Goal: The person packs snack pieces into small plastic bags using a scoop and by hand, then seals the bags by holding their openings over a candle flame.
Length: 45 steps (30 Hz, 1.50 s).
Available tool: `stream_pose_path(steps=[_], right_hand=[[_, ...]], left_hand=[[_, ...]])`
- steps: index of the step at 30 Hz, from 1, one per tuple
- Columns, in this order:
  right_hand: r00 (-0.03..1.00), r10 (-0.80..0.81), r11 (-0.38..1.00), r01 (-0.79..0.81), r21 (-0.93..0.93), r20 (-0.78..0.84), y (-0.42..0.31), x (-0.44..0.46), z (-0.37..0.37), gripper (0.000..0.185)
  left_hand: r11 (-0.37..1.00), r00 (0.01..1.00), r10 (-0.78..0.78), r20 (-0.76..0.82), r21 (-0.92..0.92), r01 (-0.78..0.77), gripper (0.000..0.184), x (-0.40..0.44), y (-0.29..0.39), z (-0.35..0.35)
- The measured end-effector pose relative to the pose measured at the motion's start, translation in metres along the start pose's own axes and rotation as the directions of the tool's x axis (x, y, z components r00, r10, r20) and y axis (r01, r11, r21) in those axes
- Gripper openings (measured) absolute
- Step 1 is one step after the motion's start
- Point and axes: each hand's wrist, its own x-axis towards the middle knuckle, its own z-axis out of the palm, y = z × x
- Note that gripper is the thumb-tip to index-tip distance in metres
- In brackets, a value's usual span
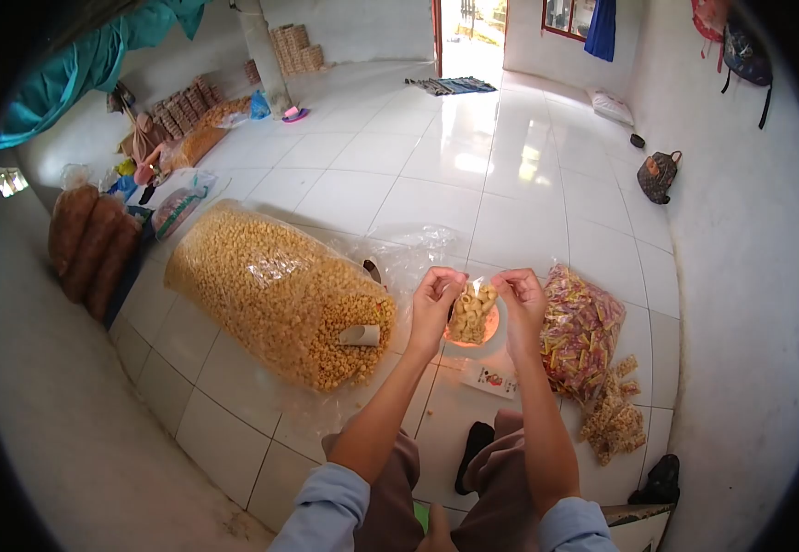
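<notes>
Left hand [436, 294] and right hand [523, 294] pinch a snack packet [470, 317] by its top; one slipping could spill pieces below.

Glossy thin plastic packet [471, 317], shiny crinkled plastic sack [252, 262], smooth glossy floor tiles [528, 221], matt cloth sleeve [330, 501]

The single view looks out from the height of the wearer's head, facing forward and down through a wide lens that bends straight lines and blackens the corners. The left hand [438, 299] and right hand [522, 299] sit near it, just right of centre; beyond them the floor [353, 179] runs far back to a doorway [471, 44] at the top edge.
</notes>
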Motion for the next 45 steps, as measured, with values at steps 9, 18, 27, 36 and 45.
stream_pose_path(steps=[9, 18, 27, 36, 45], right_hand=[[0.999, -0.011, 1.0, 0.011, -0.011, 0.032, -0.001, 0.003, -0.004, 0.01], [1.0, -0.027, 0.999, 0.027, 0.018, 0.016, -0.002, 0.005, -0.003, 0.01], [0.964, -0.212, 0.933, 0.249, -0.26, 0.16, 0.001, 0.005, -0.007, 0.008], [0.973, -0.185, 0.903, 0.223, -0.367, 0.136, -0.01, 0.0, -0.001, 0.014], [0.973, -0.184, 0.925, 0.218, -0.31, 0.137, -0.003, 0.003, -0.006, 0.014]], left_hand=[[0.98, 0.979, 0.184, 0.085, -0.094, -0.176, 0.021, 0.004, 0.009, 0.003], [0.968, 0.968, 0.252, 0.014, -0.003, -0.252, 0.019, 0.009, 0.008, -0.003], [0.687, 0.883, 0.469, 0.035, 0.614, -0.389, 0.007, 0.002, 0.029, -0.004], [0.64, 0.909, 0.388, 0.151, 0.665, -0.384, 0.012, 0.0, 0.037, -0.008], [0.743, 0.904, 0.413, 0.111, 0.533, -0.405, 0.018, 0.006, 0.026, -0.01]])
